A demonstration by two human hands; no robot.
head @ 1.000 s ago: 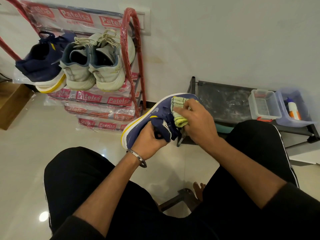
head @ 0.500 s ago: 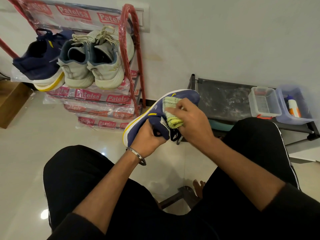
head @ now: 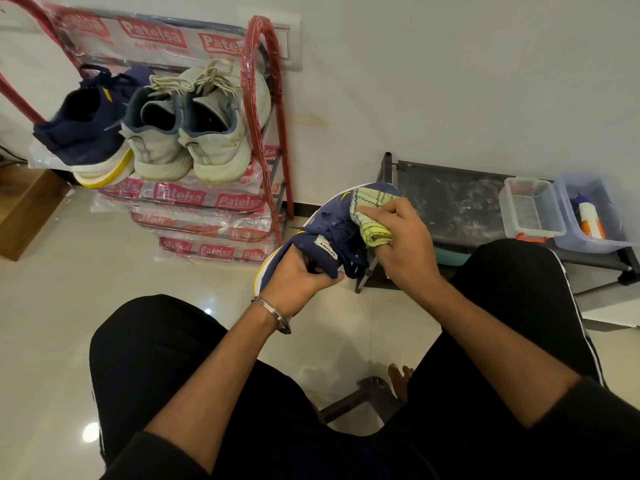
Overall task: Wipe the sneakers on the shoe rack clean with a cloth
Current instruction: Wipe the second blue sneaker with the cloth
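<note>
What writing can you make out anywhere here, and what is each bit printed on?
"Patelsa": red labels repeated on the clear plastic wrap around the shoe rack; several are cut off or creased.
Small print under the top "Patelsa" labels: too blurred to read.
"sport": white tag on the navy sneaker in the hands, read sideways and only just legible.
Bottle in the purple tub: no readable text.

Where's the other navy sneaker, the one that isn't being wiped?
The other navy sneaker sits at the head view's upper left, on the red shoe rack's top shelf, just left of the pale sneakers.
</note>
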